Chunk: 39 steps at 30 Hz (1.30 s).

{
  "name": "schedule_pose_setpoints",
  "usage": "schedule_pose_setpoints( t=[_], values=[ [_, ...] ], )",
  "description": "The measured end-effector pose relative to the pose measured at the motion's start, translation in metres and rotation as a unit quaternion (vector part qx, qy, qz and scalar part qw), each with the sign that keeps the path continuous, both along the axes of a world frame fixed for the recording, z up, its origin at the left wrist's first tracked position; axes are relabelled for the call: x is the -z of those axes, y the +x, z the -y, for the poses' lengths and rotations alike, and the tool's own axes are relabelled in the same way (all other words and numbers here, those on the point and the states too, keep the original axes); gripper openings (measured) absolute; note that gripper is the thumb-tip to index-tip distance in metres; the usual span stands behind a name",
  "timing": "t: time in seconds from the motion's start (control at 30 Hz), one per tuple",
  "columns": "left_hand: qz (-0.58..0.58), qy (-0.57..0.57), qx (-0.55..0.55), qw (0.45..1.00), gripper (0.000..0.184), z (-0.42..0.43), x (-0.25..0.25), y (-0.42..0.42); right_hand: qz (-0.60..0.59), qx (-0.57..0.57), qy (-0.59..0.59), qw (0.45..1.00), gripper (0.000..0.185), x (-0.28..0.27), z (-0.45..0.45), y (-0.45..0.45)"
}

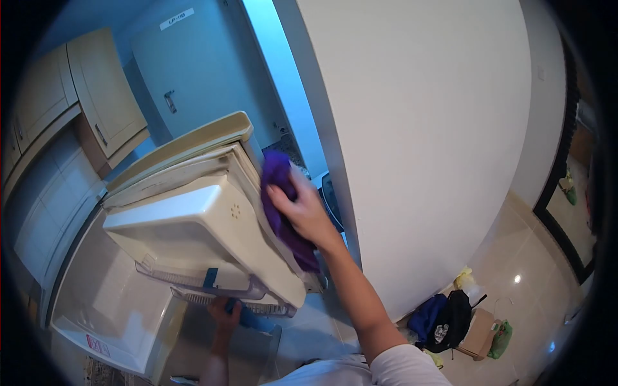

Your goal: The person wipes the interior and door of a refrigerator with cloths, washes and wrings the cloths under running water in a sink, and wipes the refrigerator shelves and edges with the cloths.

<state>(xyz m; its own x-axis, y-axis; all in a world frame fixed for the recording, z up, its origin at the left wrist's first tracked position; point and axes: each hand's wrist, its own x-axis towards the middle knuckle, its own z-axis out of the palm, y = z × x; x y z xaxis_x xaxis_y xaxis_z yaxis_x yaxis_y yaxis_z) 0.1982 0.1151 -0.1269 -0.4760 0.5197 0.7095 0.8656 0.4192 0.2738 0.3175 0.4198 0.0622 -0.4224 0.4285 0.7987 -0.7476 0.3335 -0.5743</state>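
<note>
My right hand (301,209) grips a purple cloth (278,222) and presses it to the outer side edge of an opened fridge door (248,212). Its thumb lies over the cloth, and part of the fabric hangs down along the door edge. Low on the door's inner side, my left hand (224,315) is closed beside the clear door shelf (257,288). Something blue shows at its fingers, but I cannot make out what it is. The cream door liner (235,225) has a moulded compartment and a small pattern of holes.
Left of the door is the white fridge interior (96,302) with a red label. Wooden cabinets (103,96) hang above it. Behind the door are a closed grey door (199,71) and a white wall (425,128). Bags (450,318) and a cardboard box (477,331) lie on the floor.
</note>
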Motion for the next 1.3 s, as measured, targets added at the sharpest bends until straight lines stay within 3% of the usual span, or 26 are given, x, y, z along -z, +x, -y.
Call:
schedule_pose_setpoints(
  t=[0.13, 0.23, 0.27, 0.3, 0.33, 0.4, 0.47, 0.5, 0.6, 0.67, 0.73, 0.77, 0.8, 0.87, 0.97, 1.03, 1.07, 1.13, 1.2, 1.27, 1.3],
  values=[
    [-0.041, 0.017, 0.000, 0.999, 0.022, -0.002, 0.008, -0.006, 0.125, 0.000, -0.039, 0.991, 0.036, 0.108, 0.012, 0.013],
    [-0.082, 0.020, -0.016, 0.996, 0.020, -0.001, 0.004, -0.004, 0.143, -0.059, -0.076, 0.985, 0.038, 0.112, 0.023, 0.020],
    [-0.048, 0.009, -0.006, 0.999, 0.020, 0.001, 0.004, -0.005, 0.142, -0.062, -0.076, 0.985, 0.038, 0.106, 0.024, 0.017],
    [-0.013, 0.000, 0.002, 1.000, 0.019, 0.003, 0.003, -0.005, 0.093, 0.109, 0.046, 0.989, 0.038, 0.080, 0.028, 0.016],
    [-0.014, 0.001, -0.002, 1.000, 0.019, 0.004, 0.002, -0.004, 0.038, 0.275, 0.167, 0.946, 0.039, 0.053, 0.031, 0.015],
    [0.024, 0.006, 0.015, 1.000, 0.019, 0.006, -0.001, 0.000, -0.011, 0.379, 0.208, 0.902, 0.044, -0.003, 0.034, 0.009],
    [0.021, 0.010, 0.010, 1.000, 0.020, 0.007, 0.008, -0.008, -0.046, 0.409, 0.186, 0.892, 0.046, -0.041, 0.036, -0.003],
    [0.019, 0.013, 0.009, 1.000, 0.021, 0.006, 0.009, -0.008, -0.016, 0.347, 0.158, 0.924, 0.048, -0.051, 0.036, -0.004],
    [-0.068, 0.015, -0.042, 0.997, 0.020, -0.002, 0.013, -0.004, -0.028, 0.417, 0.170, 0.893, 0.049, -0.037, 0.032, -0.008],
    [-0.071, 0.032, -0.039, 0.996, 0.019, -0.008, 0.010, -0.003, -0.017, 0.377, 0.174, 0.909, 0.050, -0.011, 0.031, -0.003],
    [-0.074, 0.045, -0.037, 0.996, 0.017, -0.011, 0.001, 0.003, 0.064, 0.355, 0.179, 0.915, 0.047, 0.053, 0.032, -0.010],
    [-0.041, 0.051, -0.028, 0.997, 0.015, -0.016, -0.007, 0.008, 0.099, 0.266, 0.125, 0.951, 0.047, 0.083, 0.032, -0.005],
    [-0.008, 0.059, -0.019, 0.998, 0.014, -0.021, -0.012, 0.010, 0.096, 0.247, 0.103, 0.959, 0.051, 0.107, 0.031, -0.002],
    [0.009, 0.076, -0.008, 0.997, 0.012, -0.027, -0.010, 0.005, 0.118, 0.312, 0.083, 0.939, 0.058, 0.175, 0.035, -0.007],
    [-0.022, 0.046, 0.001, 0.999, 0.013, -0.028, -0.005, -0.004, 0.204, 0.322, 0.075, 0.921, 0.050, 0.245, 0.035, -0.005],
    [-0.019, 0.030, -0.003, 0.999, 0.014, -0.026, -0.006, -0.004, 0.181, 0.371, 0.032, 0.910, 0.037, 0.248, 0.040, 0.002],
    [-0.020, 0.019, -0.012, 1.000, 0.015, -0.027, -0.007, -0.005, 0.131, 0.340, 0.024, 0.931, 0.034, 0.247, 0.038, 0.002],
    [-0.022, 0.009, -0.008, 1.000, 0.016, -0.024, -0.010, -0.004, 0.095, 0.218, -0.035, 0.971, 0.038, 0.190, 0.049, 0.014],
    [-0.021, -0.011, -0.003, 1.000, 0.016, -0.018, -0.012, 0.000, 0.020, 0.176, 0.016, 0.984, 0.040, 0.138, 0.052, 0.018],
    [0.000, 0.011, 0.008, 1.000, 0.017, -0.016, -0.015, 0.003, -0.005, 0.138, 0.024, 0.990, 0.045, 0.122, 0.066, 0.006],
    [0.000, -0.003, 0.018, 1.000, 0.017, -0.015, -0.016, 0.006, -0.022, 0.175, 0.112, 0.978, 0.052, 0.109, 0.070, 0.007]
  ],
)
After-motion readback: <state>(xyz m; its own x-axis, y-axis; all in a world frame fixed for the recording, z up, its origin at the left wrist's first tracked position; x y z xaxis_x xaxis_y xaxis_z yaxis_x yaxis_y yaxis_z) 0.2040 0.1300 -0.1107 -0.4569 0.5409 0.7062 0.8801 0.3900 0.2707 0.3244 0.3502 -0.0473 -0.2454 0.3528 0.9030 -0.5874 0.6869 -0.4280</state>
